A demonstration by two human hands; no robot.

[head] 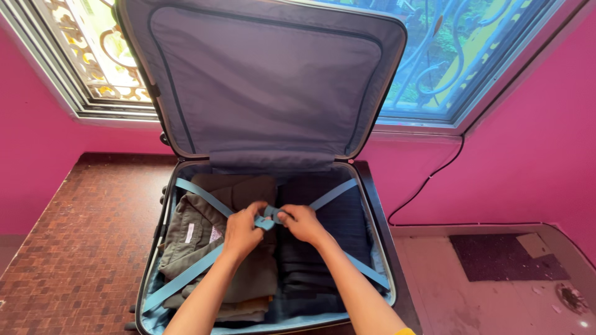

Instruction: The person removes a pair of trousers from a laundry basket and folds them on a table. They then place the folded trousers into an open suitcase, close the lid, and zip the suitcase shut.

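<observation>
An open suitcase (375,205) lies on a dark tiled ledge, its grey-lined lid (261,74) standing upright against the window. Folded olive and tan clothes (205,232) fill its left half and dark folded clothes (332,217) its right. Light blue straps (202,196) cross over the clothes in an X. My left hand (241,231) and my right hand (302,222) meet at the middle, both gripping the blue strap buckle (270,217) between their fingers.
The tiled ledge (81,242) stretches to the left of the case. Pink walls (528,142) stand on both sides, with a barred window (453,56) behind the lid. A black cable (428,180) runs down the right wall to a dusty floor (496,291).
</observation>
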